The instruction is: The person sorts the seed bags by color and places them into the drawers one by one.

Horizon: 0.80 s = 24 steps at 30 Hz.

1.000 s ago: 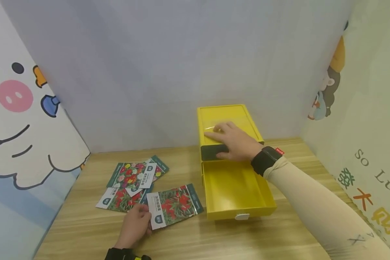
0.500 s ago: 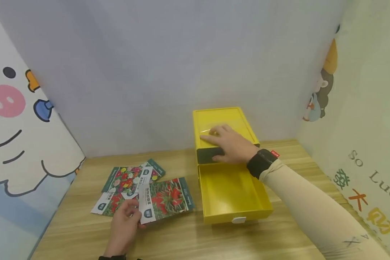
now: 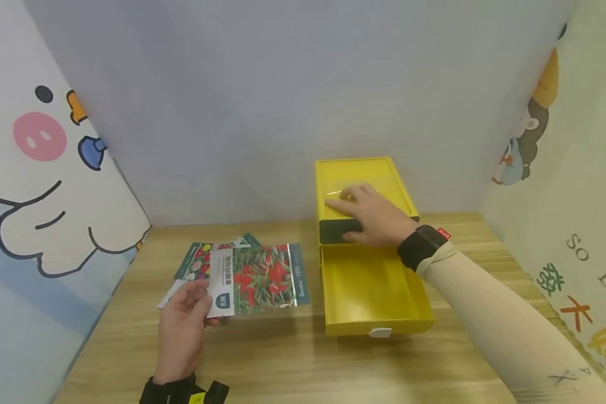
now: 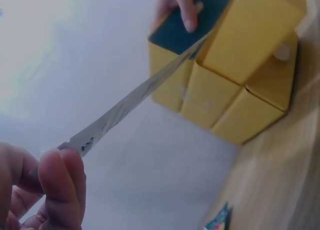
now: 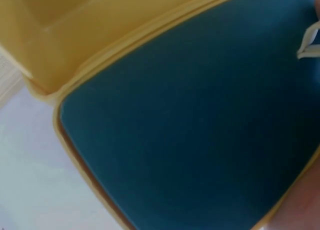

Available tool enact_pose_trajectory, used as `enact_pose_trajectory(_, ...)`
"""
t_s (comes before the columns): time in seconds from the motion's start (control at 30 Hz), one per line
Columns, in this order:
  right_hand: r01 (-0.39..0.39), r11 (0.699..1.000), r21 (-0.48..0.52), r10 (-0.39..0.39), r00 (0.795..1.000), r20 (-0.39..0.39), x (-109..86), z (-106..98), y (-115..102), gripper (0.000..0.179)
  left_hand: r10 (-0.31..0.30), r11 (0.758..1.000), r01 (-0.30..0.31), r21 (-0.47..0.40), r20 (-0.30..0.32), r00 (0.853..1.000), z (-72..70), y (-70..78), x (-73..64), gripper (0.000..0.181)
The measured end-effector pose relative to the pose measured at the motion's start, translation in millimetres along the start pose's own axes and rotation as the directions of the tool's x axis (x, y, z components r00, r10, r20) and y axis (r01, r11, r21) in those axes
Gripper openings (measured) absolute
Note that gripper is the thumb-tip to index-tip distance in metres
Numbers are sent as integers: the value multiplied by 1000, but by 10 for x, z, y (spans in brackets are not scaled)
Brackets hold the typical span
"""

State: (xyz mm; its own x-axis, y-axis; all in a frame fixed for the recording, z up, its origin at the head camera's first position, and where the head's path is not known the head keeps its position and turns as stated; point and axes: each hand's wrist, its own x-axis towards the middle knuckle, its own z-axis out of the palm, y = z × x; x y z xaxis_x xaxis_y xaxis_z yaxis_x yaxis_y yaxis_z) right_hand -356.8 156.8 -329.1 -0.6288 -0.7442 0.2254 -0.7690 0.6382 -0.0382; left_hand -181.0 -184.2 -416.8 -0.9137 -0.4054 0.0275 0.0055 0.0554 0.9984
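My left hand point(image 3: 182, 322) pinches the white left end of a seed packet point(image 3: 262, 278) printed with red flowers. In the left wrist view the packet point(image 4: 135, 100) appears nearly edge-on, between thumb and fingers. It is raised above the table, partly over other seed packets point(image 3: 199, 264). My right hand point(image 3: 376, 216) rests on the yellow drawer box point(image 3: 356, 168), its fingers on the top and the thumb at the dark green upper drawer front point(image 3: 333, 231). Below it, a yellow drawer point(image 3: 371, 286) is pulled out, and no contents show in it. The right wrist view shows the green front point(image 5: 190, 110) close up.
Wood-grain table point(image 3: 262, 365) under everything. A pale curtain point(image 3: 242, 112) hangs behind, with cartoon-printed panels at left and right. The pulled-out drawer has a white pull tab point(image 3: 380, 333) at its front. A small red tag point(image 3: 443, 233) shows beyond the right wrist.
My left hand has lifted the red-flower packet from the table and shifted it left and up, so it now covers part of the other packets. The right hand stays on the box.
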Motion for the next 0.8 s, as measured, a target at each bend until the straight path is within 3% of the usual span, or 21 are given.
enact_pose_trajectory(0.23,0,1000,-5,0,1000,5,-6,-11,14,74,40,999,-40,-24,28,999,74,153,-91,27)
enact_pose_trajectory(0.43,-12,1000,28,12,1000,1,8,-18,29,74,43,999,-43,10,65,997,141,184,-105,28)
enact_pose_trajectory(0.8,-11,1000,9,11,1000,-10,29,-19,14,75,82,996,-77,-53,104,991,218,217,-141,27)
